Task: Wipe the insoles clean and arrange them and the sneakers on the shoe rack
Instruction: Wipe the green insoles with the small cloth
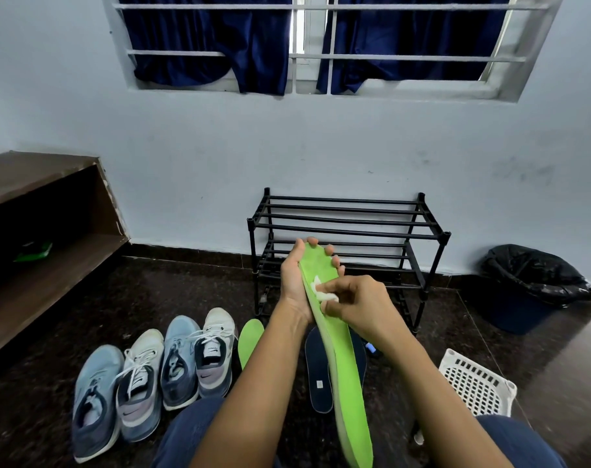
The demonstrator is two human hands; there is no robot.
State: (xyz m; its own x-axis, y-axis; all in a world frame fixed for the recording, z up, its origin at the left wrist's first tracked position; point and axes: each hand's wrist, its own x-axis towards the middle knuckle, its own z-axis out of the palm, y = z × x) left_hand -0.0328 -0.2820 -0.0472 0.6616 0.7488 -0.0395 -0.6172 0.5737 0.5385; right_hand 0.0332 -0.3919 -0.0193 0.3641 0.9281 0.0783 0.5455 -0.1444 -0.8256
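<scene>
Held insole: bright green foam insole [341, 366], tilted, toe end up in left hand [297, 275], heel end low.
Wipe: white crumpled wipe [324, 292], pinched by right hand [355, 302], pressed on the insole's forepart.
Floor insoles: second green insole [250, 339] just beside the rightmost sneaker; dark navy insole [317, 373] flat beneath the held one.
Sneakers: four lace-up sneakers [179, 359], one row on the floor, light blue and white alternating, toes away.
Rack: black metal-bar shoe rack [348, 217], two tiers, against the wall.

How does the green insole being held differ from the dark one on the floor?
The held green insole is lime; the dark insole is navy. The left hand grips the green insole while the right hand pinches a white wipe against it; the dark insole lies flat on the floor, untouched. Both are foot-shaped.
</scene>
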